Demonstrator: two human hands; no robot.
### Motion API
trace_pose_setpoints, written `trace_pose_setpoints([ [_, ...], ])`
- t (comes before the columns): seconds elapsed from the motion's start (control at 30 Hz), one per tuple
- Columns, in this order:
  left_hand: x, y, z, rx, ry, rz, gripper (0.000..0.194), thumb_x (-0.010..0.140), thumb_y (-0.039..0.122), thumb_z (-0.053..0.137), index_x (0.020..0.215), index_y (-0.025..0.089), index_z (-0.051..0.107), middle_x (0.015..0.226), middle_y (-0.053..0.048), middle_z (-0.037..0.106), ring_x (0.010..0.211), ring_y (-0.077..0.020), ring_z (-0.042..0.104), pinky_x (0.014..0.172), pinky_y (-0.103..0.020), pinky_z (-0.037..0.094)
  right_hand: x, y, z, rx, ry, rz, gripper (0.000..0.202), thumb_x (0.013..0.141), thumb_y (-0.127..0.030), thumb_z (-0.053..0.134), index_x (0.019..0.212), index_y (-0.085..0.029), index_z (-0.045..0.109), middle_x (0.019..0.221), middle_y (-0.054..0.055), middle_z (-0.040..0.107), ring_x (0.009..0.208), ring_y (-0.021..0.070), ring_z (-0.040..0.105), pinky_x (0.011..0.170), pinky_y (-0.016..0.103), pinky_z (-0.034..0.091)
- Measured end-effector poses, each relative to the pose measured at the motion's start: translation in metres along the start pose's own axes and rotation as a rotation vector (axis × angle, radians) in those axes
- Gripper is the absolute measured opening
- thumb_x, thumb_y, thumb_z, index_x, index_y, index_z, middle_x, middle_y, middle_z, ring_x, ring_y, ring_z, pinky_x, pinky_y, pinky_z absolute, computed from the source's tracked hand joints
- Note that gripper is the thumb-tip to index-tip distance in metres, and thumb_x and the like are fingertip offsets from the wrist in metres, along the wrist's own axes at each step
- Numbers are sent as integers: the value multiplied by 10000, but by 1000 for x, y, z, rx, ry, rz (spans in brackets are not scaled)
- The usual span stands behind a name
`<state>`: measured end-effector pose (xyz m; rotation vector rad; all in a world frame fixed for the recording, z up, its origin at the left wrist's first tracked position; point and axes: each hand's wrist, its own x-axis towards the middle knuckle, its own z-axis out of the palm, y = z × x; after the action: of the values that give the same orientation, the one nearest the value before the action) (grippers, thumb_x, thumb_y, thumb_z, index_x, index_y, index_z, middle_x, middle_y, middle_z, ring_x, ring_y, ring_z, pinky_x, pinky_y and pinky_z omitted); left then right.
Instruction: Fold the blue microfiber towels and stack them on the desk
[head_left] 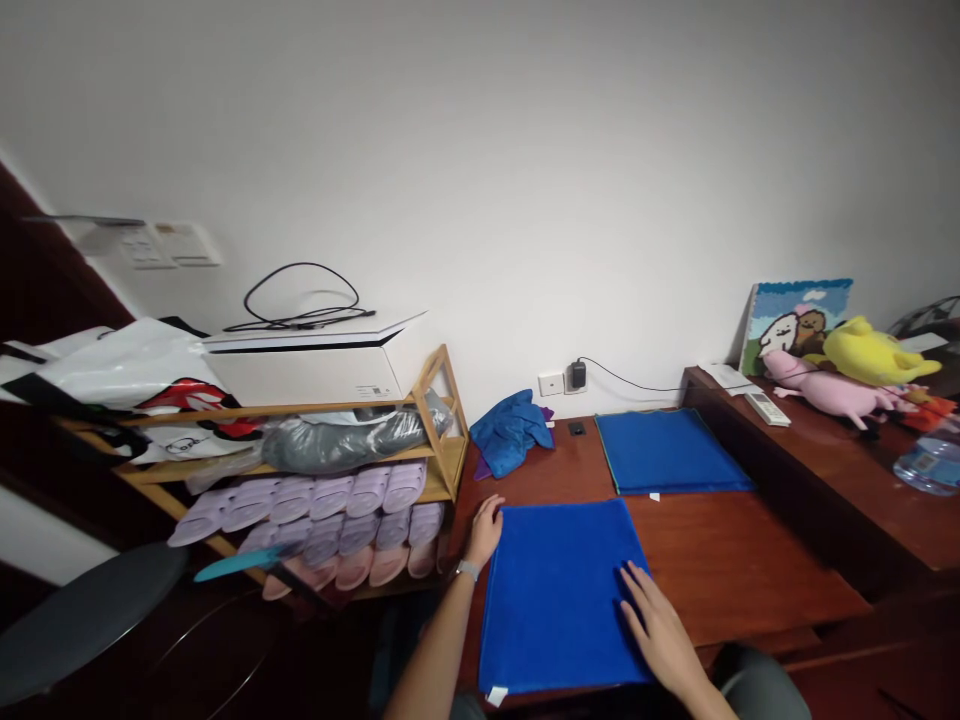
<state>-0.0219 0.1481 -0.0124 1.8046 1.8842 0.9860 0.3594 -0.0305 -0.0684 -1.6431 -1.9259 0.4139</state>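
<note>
A blue cloth (559, 590) lies flat and square on the brown wooden desk (720, 560), with a white tag at its near left corner. My left hand (485, 532), with a watch on the wrist, rests at the cloth's far left corner, its fingers extended. On the cloth's right side lies my right hand (654, 622), palm down with the fingers apart. Farther back to the right is another flat blue cloth (671, 450). A crumpled blue and purple cloth (512, 432) sits at the back left of the desk.
To the left, a wooden rack (448, 460) holds purple and pink slippers, wrapped items and a white box (315, 370). On the raised surface at right are a remote (767, 408), plush toys (832, 388), a picture and a plastic bottle (928, 465). A charger (577, 375) is plugged into the wall.
</note>
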Motion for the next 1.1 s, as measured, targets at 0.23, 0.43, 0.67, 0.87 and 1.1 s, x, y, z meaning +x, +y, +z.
trace_pose_setpoints([
  [0.23,-47,4,-9,152,-19,-144,180,858,284,743,1015,206,704,918,-59,764,912,-233,742,801,-299,515,107,23,-20,-75,75,138,608,1033,-440,316,1499,-155,582,1586,140,534,1490,281,469,1259,457,352],
  [0.43,-70,9,-9,140,-8,-180,65,927,191,668,949,226,718,940,-38,790,893,-176,742,774,-252,479,134,23,1,-178,-9,150,555,1018,-423,391,1515,-253,569,1613,94,513,1524,287,417,1269,507,286],
  [0.67,-66,9,-10,92,52,-182,112,927,209,662,826,216,711,952,-49,785,942,-182,742,874,-268,513,161,30,-4,85,70,373,559,991,-386,383,1463,-170,592,1434,149,668,1344,263,613,1136,391,452],
  [0.87,-65,7,-13,91,45,-221,66,904,168,677,859,215,691,892,-44,796,868,-179,758,805,-258,527,192,33,-7,148,31,493,322,867,-363,591,1061,-180,771,1057,173,805,1061,318,757,959,408,546],
  [1.1,-49,13,-15,150,17,-220,104,970,226,628,1060,223,681,971,-57,811,922,-195,772,787,-262,518,194,36,-10,245,96,496,287,853,-427,613,1030,-234,730,937,100,804,923,285,767,876,407,560],
])
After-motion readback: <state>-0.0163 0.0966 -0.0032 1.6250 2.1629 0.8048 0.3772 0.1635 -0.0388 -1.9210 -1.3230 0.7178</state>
